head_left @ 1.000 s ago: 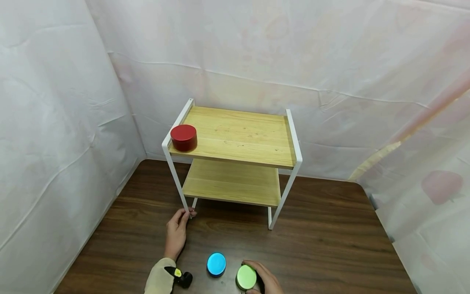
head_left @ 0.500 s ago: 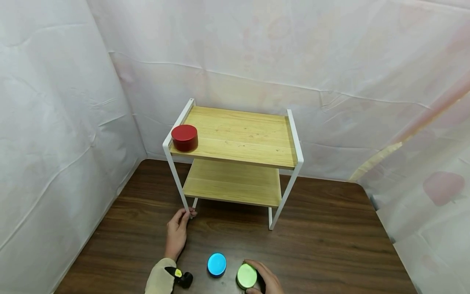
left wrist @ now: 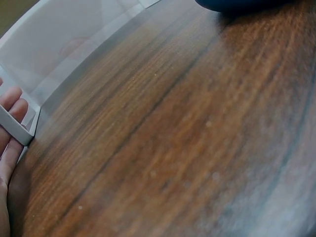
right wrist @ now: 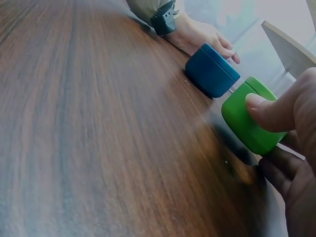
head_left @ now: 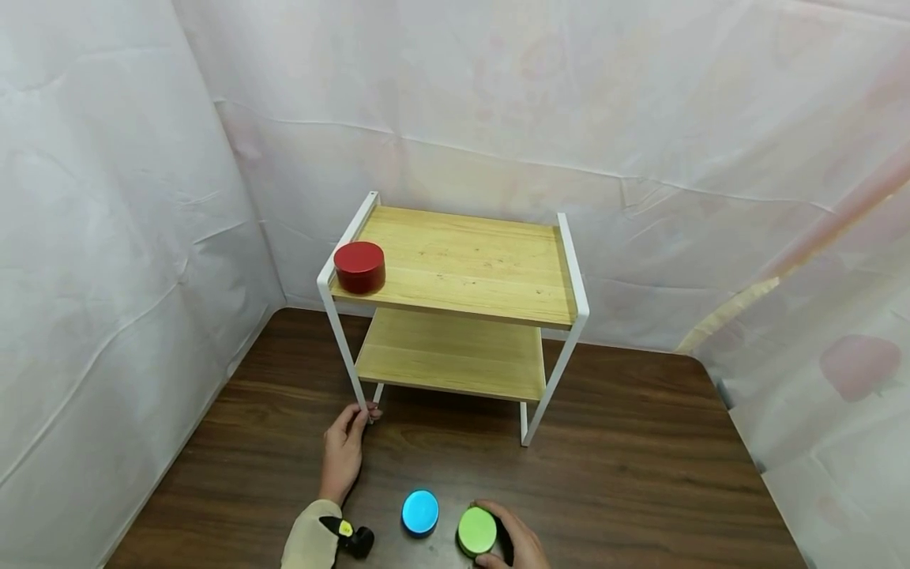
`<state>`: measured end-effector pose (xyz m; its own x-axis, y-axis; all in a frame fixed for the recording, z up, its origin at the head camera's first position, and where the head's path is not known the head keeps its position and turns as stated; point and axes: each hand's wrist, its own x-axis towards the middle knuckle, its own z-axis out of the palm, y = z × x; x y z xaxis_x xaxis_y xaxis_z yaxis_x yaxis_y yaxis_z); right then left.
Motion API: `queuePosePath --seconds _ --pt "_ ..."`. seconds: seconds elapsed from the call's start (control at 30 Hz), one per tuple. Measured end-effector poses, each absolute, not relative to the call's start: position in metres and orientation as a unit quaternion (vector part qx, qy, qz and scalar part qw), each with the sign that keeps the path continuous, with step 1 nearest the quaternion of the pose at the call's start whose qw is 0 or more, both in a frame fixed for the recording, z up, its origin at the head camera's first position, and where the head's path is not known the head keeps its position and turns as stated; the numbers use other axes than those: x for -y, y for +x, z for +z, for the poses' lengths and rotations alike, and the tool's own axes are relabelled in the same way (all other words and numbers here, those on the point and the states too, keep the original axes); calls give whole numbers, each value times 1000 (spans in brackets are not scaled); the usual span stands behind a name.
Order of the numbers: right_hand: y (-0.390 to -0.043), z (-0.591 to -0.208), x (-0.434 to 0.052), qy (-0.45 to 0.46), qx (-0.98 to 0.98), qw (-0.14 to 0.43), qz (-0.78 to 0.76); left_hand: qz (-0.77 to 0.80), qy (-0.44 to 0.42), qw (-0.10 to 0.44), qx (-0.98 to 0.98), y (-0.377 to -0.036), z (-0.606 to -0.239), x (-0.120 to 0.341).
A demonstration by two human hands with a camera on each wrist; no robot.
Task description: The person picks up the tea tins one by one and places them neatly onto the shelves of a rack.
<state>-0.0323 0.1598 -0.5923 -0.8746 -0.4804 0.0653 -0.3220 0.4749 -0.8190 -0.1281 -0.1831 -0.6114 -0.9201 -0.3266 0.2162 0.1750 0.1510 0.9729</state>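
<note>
My left hand pinches the foot of the front left leg of a small two-tier shelf, which has pale wood boards and a white frame. In the left wrist view, fingers show behind the white leg. With thumb and fingers on opposite sides, my right hand grips a round green tin low over the table. A round blue tin stands between the two hands, just left of the green one. On the upper board's front left corner sits a larger red tin.
The dark wood table carries the shelf and the blue tin. Pale printed sheeting hangs behind the table and along both sides. A black strap with a camera is worn on the left wrist.
</note>
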Motion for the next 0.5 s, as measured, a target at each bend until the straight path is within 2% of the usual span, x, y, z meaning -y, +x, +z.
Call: queuePosePath --seconds 0.17,0.4,0.5 --pt "-34 -586 -159 -231 -850 112 -461 -647 48 192 736 -128 -612 184" --pt "-37 -579 -155 -227 -856 105 -453 -651 44 186 734 -128 -612 184" --pt "-37 -573 -153 -213 -855 122 -457 -654 47 184 733 -128 -612 185"
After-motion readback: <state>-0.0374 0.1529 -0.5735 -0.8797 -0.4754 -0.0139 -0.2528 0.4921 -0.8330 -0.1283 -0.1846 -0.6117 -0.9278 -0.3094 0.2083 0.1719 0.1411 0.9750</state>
